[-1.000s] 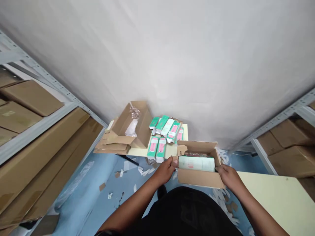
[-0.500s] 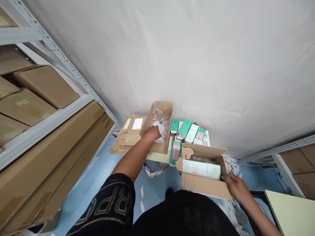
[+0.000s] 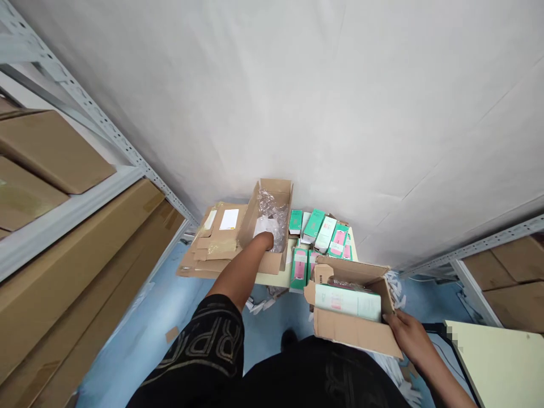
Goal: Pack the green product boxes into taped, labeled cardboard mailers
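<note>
My left hand (image 3: 262, 240) reaches down into an open cardboard box (image 3: 276, 190) on a small table, among clear plastic wrap (image 3: 272, 211); its fingers are hidden in the box. My right hand (image 3: 406, 331) grips the right end of a smaller open cardboard box (image 3: 355, 334) held over my lap, with a pale green and white carton (image 3: 347, 300) lying inside. Several green and pink cartons (image 3: 325, 229) lie on the table between the two boxes.
Flattened cardboard (image 3: 215, 241) is stacked left of the far box. Metal shelving (image 3: 63, 209) with long brown boxes stands at the left, more shelving at the right. A pale table corner (image 3: 497, 357) sits at lower right. Paper scraps litter the blue floor (image 3: 161, 317).
My left hand let go of the small box, reached out to the far box with the plastic wrap, and has now sunk deeper into it. The right hand keeps holding the small box.
</note>
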Available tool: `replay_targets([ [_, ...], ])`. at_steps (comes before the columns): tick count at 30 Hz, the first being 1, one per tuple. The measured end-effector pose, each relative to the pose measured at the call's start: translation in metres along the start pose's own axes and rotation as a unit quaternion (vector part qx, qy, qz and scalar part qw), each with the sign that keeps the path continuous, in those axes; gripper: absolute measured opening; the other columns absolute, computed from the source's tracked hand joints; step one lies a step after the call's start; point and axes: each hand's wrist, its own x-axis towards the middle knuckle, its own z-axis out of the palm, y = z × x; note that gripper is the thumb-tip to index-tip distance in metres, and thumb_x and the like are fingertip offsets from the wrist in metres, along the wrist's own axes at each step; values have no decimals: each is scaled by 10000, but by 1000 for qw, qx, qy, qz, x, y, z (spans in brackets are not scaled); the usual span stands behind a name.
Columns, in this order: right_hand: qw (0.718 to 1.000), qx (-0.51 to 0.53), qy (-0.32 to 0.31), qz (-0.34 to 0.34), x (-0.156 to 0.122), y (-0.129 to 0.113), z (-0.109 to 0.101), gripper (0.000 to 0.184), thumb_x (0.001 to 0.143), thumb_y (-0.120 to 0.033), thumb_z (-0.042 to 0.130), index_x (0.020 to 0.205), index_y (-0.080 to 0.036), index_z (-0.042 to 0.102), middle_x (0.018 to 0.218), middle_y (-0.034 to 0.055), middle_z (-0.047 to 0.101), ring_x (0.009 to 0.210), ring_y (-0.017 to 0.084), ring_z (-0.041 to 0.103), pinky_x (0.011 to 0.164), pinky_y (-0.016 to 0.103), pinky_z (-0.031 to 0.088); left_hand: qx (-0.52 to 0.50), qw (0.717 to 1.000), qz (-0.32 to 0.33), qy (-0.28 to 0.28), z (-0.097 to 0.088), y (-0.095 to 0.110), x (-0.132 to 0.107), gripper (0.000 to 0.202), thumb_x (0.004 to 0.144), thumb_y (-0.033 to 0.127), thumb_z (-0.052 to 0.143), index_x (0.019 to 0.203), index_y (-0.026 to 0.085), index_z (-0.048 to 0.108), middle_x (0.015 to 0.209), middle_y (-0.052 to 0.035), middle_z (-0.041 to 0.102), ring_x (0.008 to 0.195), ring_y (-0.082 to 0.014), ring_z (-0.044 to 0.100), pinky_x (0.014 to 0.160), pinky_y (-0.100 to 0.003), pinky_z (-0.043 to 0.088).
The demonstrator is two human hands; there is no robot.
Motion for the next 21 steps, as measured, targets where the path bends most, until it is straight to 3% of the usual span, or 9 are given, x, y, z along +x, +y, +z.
replay_targets([
  [3, 1000, -2, -1, -1, 1, 4, 1, 428, 833, -547, 399, 690, -225, 642, 819, 105, 760, 861, 307, 678, 728, 344, 457, 26, 999, -39, 18, -24, -8, -15, 376, 817, 208, 768, 1169, 99, 694, 1190, -222, 686, 1116, -356, 665, 954, -447, 530],
  [5, 1000, 1, -7, 1, 4, 6, 3, 425, 838, -538, 397, 702, -223, 649, 824, 106, 760, 849, 302, 680, 721, 341, 456, 40, 996, -46, 57, -45, -14, -35, 387, 826, 161, 694, 1209, 109, 680, 1227, -233, 680, 1152, -366, 650, 983, -439, 504],
  [8, 1000, -5, -10, 7, 8, 6, 6, 399, 850, -501, 395, 702, -224, 640, 792, 101, 743, 837, 292, 677, 708, 332, 443, 19, 981, -14, 190, -75, -8, -81, 371, 900, 184, 563, 1264, 174, 637, 1288, -167, 670, 1185, -308, 631, 1000, -381, 485],
  [9, 1000, -11, -9, 6, 9, 4, 7, 386, 856, -483, 393, 691, -225, 628, 773, 96, 734, 826, 285, 673, 699, 328, 434, -12, 969, 3, 247, -82, 0, -100, 333, 911, 218, 558, 1234, 195, 637, 1248, -132, 689, 1157, -289, 639, 985, -364, 491],
  [11, 1000, -21, -4, -4, 10, -2, 7, 363, 871, -446, 390, 669, -228, 599, 740, 86, 712, 800, 269, 660, 678, 318, 411, -84, 953, 41, 288, -86, 27, -137, 299, 924, 325, 578, 1204, 229, 618, 1167, -70, 712, 1075, -256, 659, 930, -335, 508],
  [13, 1000, -26, 2, -16, 10, -10, 7, 347, 887, -410, 392, 657, -227, 577, 729, 77, 699, 779, 252, 647, 665, 308, 393, -140, 956, 102, 238, -77, 62, -169, 279, 910, 382, 600, 1154, 247, 619, 1100, -33, 719, 989, -237, 668, 875, -324, 519],
  [16, 999, -27, 7, -19, 11, -20, 7, 325, 902, -363, 409, 660, -222, 573, 731, 68, 694, 762, 234, 635, 657, 295, 376, -165, 947, 269, 52, -39, 118, -192, 254, 906, 376, 610, 1128, 257, 639, 1159, -35, 711, 1036, -241, 655, 913, -337, 511],
  [18, 999, -28, 8, -20, 11, -21, 8, 316, 908, -341, 422, 658, -219, 573, 720, 61, 683, 749, 226, 627, 645, 288, 362, -141, 933, 330, -15, -5, 148, -188, 278, 913, 326, 590, 1177, 258, 641, 1196, -57, 697, 1119, -267, 623, 989, -375, 480],
  [21, 999, -42, 19, -20, 8, -16, 10, 304, 913, -301, 432, 666, -209, 583, 714, 56, 668, 738, 214, 616, 638, 281, 336, -79, 921, 378, -43, 39, 177, -166, 283, 899, 311, 634, 1170, 239, 668, 1209, -101, 674, 1177, -316, 576, 1046, -436, 434],
])
